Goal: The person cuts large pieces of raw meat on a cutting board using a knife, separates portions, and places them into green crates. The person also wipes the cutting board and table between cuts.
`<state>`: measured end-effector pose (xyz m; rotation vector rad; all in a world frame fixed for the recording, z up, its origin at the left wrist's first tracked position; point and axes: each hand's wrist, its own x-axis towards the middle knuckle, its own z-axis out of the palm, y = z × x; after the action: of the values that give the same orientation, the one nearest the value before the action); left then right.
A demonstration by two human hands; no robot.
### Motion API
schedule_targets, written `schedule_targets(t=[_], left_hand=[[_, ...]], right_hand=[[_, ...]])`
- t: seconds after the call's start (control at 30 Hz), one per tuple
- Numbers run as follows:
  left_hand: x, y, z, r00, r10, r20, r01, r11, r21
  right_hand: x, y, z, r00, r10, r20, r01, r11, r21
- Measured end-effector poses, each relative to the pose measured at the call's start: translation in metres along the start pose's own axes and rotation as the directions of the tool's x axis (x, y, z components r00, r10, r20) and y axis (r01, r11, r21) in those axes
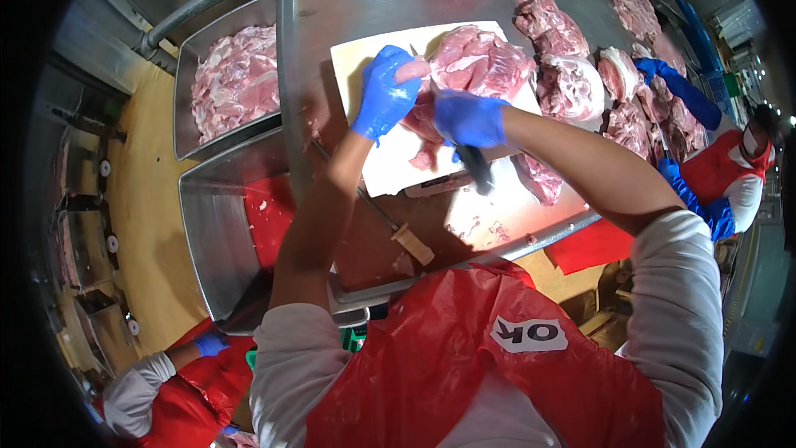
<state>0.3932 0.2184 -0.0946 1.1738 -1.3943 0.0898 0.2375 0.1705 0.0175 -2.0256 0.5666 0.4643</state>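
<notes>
A large pink cut of raw meat (482, 62) lies on a white cutting board (352, 54) on the metal table (332, 8). At its left end, my left hand (386, 93), in a blue glove, is closed on a small flap of the meat. My right hand (470, 119), also gloved in blue, is wrapped round the dark handle of a knife (476, 169); the handle's end points toward me and is blurred. Most of the blade is hidden by the hand and the meat. Smaller scraps of meat (424, 156) lie on the board below my hands.
A sharpening steel with a wooden handle (412, 245) lies near the table's front edge. Left stand a metal tub of cut meat (236, 83) and a tub with red inside (269, 220). Several large cuts (572, 87) lie right. Co-workers stand right (717, 170), lower left and across the table.
</notes>
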Motion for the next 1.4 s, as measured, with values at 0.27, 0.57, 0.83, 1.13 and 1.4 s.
schedule_targets(t=[0.27,0.57,0.83,1.13,1.4], left_hand=[[-0.024,0.008,-0.029,0.736,-0.677,-0.024,0.533,0.601,-0.596],[-0.042,0.003,-0.064,0.973,-0.172,-0.152,0.183,0.981,0.062],[-0.067,0.042,-0.109,0.655,-0.752,0.072,0.755,0.655,-0.021],[-0.037,0.064,-0.064,0.765,-0.528,0.369,0.335,0.816,0.471],[-0.065,0.058,-0.045,0.909,-0.373,0.187,0.242,0.836,0.492]], right_hand=[[-0.041,-0.001,0.028,0.999,0.044,0.023,-0.029,0.888,-0.459],[-0.023,0.075,0.059,0.967,-0.138,-0.214,-0.011,0.816,-0.577],[-0.156,0.118,0.066,0.924,-0.091,-0.372,-0.219,0.670,-0.709],[-0.022,0.034,0.038,0.868,-0.363,-0.339,0.109,0.805,-0.584],[-0.033,0.020,0.054,0.991,-0.074,-0.109,-0.031,0.673,-0.739]])
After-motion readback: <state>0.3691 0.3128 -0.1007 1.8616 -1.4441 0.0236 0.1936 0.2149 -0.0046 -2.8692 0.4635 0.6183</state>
